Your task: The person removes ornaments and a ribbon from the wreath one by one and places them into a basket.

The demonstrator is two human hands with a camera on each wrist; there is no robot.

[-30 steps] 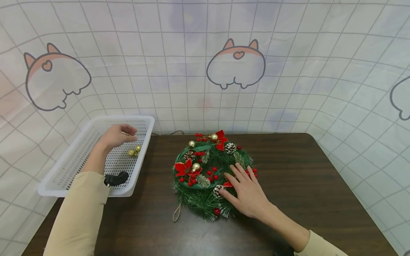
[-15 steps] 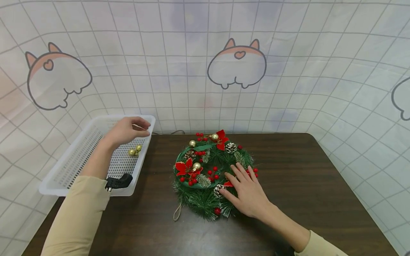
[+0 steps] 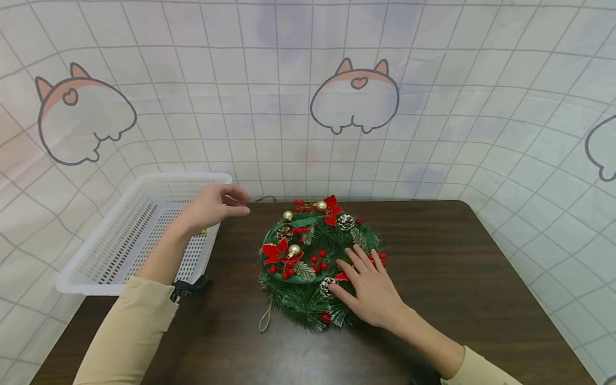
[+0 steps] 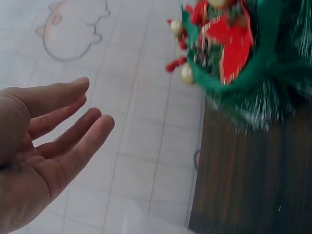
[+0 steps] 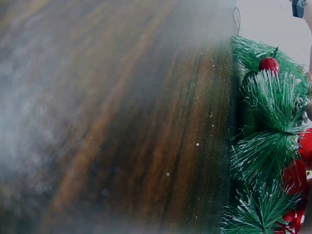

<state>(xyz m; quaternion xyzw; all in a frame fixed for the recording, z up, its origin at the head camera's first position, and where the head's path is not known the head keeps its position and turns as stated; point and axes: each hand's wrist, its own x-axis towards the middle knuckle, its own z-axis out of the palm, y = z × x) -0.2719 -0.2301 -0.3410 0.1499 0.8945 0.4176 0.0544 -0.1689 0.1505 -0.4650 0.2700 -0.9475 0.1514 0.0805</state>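
Head view: your right hand (image 3: 372,291) lies spread on the wreath (image 3: 332,238), on the table (image 3: 433,256); your left hand (image 3: 212,206) hovers left of it, over the basket's (image 3: 96,289) wreath-side rim. Left wrist: thumb and fingers parted, clear of the wreath. Right wrist: wreath needles; grip can't be told.

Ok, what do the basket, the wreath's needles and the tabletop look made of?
Basket: probably moulded white plastic, smooth-looking, judging by its even, perforated walls.
Wreath needles: likely thin plastic strands, green with whitish, frosted-looking tips, stiff and uniform up close.
Tabletop: dark brown wood grain with a soft sheen; solid wood, veneer or laminate, I can't tell which.
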